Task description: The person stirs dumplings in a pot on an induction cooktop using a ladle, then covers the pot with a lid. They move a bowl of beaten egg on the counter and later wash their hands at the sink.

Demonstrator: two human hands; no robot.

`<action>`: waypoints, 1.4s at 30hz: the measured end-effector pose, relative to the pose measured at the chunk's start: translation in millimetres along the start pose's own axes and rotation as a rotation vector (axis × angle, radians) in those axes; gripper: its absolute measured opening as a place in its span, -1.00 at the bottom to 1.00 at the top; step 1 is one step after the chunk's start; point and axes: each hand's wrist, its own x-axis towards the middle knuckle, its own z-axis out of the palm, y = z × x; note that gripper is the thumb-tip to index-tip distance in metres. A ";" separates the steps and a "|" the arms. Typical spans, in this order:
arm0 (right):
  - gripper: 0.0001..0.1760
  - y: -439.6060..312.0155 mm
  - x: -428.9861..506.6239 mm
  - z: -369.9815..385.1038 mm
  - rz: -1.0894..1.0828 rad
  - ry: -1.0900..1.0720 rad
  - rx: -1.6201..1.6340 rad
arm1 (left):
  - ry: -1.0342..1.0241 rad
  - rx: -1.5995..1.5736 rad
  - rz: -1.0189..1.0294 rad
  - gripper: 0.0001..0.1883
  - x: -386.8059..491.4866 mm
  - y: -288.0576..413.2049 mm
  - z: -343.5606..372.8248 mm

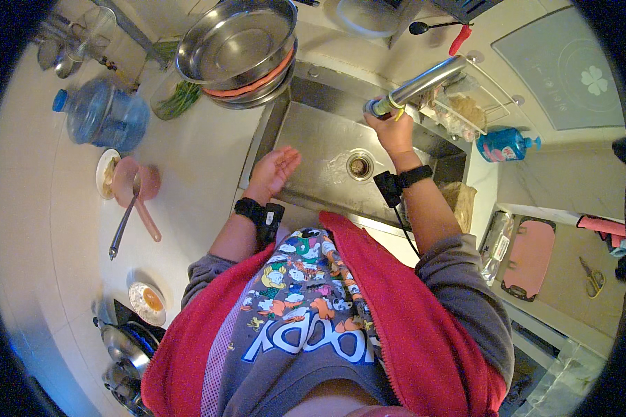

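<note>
My right hand (395,131) is wrapped around the end of the metal faucet (428,81), which reaches in over the sink from the back right. A yellow band circles the spout close to my fingers. Over the left rim of the stainless steel sink (313,138), my left hand (275,172) is held palm up with nothing in it, its fingers loosely extended. The drain (360,166) lies between and below the two hands, with a strainer in it. The sink floor around it looks wet.
Stacked steel basins (240,47) overlap the sink's back left corner. On the left counter are a blue water jug (107,114), a pink ladle (128,180) and a bowl with egg (148,302). A wire rack (464,112) and soap bottle (503,145) stand right of the sink.
</note>
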 end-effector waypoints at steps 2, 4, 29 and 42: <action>-0.66 1.6 -4.9 -2.5 -0.066 -0.011 0.068 | -0.016 -0.002 0.007 -0.73 2.9 1.7 -9.7; -0.69 1.2 -8.6 -0.8 0.007 -0.065 0.196 | 0.005 -0.016 0.029 -0.72 4.4 3.2 -17.6; -0.67 38.7 -40.3 -84.9 0.146 -0.376 0.202 | 0.054 0.314 0.049 -0.54 -22.6 4.8 -6.5; -0.51 95.6 -58.1 -131.9 0.132 -0.164 -0.232 | 0.274 0.126 -0.002 -0.63 -54.1 7.8 -67.0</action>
